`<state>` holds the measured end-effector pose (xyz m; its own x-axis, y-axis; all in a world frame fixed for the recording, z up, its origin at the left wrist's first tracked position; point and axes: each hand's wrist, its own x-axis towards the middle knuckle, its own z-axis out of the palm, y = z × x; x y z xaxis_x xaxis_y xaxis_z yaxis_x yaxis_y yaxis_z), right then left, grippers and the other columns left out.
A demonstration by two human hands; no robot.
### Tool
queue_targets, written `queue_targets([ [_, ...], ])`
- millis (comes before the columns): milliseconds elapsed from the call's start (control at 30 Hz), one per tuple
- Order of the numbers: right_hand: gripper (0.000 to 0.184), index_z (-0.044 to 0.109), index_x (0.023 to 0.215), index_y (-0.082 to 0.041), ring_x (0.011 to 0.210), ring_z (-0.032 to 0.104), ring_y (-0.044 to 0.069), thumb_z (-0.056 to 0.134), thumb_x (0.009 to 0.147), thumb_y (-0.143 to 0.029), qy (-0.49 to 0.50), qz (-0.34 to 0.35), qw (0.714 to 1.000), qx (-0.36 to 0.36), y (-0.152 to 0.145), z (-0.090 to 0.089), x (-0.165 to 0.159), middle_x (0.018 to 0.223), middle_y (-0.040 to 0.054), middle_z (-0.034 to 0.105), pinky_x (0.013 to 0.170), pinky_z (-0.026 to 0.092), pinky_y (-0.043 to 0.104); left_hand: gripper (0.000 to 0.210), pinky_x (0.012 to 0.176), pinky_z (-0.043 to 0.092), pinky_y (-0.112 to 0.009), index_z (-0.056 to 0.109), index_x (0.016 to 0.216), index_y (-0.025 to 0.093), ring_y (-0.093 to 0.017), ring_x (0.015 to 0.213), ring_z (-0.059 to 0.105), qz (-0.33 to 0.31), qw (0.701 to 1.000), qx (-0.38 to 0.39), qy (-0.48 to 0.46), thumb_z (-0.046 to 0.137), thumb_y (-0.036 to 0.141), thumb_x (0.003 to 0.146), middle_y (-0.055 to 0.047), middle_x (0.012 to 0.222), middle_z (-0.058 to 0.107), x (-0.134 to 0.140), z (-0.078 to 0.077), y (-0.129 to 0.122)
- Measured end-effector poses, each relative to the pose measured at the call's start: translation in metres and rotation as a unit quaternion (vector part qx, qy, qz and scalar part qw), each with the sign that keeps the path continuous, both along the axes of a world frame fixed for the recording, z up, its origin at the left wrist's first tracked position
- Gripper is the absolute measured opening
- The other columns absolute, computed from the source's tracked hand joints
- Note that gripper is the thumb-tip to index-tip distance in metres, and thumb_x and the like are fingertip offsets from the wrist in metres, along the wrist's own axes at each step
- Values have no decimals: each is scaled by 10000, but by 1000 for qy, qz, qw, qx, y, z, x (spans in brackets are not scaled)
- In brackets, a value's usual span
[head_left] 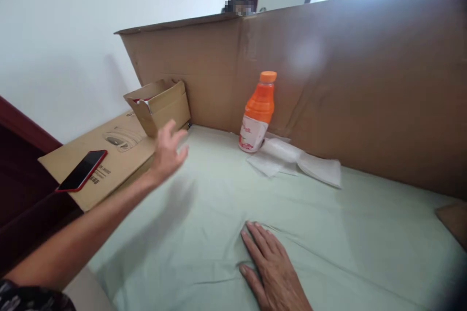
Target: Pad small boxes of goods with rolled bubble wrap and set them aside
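Observation:
My left hand (168, 151) is raised in the air at the left, fingers apart and holding nothing. Just beyond it is a small open cardboard box (170, 107) with something red and white partly showing inside. My right hand (272, 269) lies flat, palm down, on the pale green cloth (211, 214), which wrinkles around the fingers. Farther back stands an orange bottle (258, 112) with an orange cap and a white label. Beside its base lie a white roll (282, 149) and flat white sheets (321, 169), perhaps plastic or paper.
A tall cardboard panel (211, 68) borders the back. At left, a phone with a red edge (83, 170) rests on a flat cardboard box (120, 155). A brown piece (452, 221) sits at the right edge. Behind the panel, the top of a person's head (238, 4) shows.

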<state>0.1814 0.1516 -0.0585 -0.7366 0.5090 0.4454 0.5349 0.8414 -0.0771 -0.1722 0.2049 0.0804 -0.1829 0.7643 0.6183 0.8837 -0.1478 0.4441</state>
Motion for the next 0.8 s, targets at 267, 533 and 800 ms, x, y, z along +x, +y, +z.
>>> queue_targets([
  [267,463,624,1346,-198,1267,607,316,625,908,-348,40,25,998,-44,13,8,-25,1434,119,596,958,565,469,376,1225,169,-614,646,1033,50,-467,1515,95,207,976,-6,-61,723,362,838,-71,1647,200,-120,70,75],
  [533,372,633,1289,-241,1206,657,281,615,925,-319,144,-28,985,-92,15,4,-14,1371,112,642,928,609,421,64,1242,244,-525,634,713,143,-371,1509,283,131,989,29,-64,676,140,761,-133,1657,260,-88,43,19],
  [800,753,292,1581,-317,1259,625,319,625,915,-429,176,-81,953,-234,3,26,31,1489,113,545,962,599,460,122,1092,496,-517,709,771,259,-339,1381,514,-34,992,-24,-116,661,318,867,16,1648,315,16,-5,-148],
])
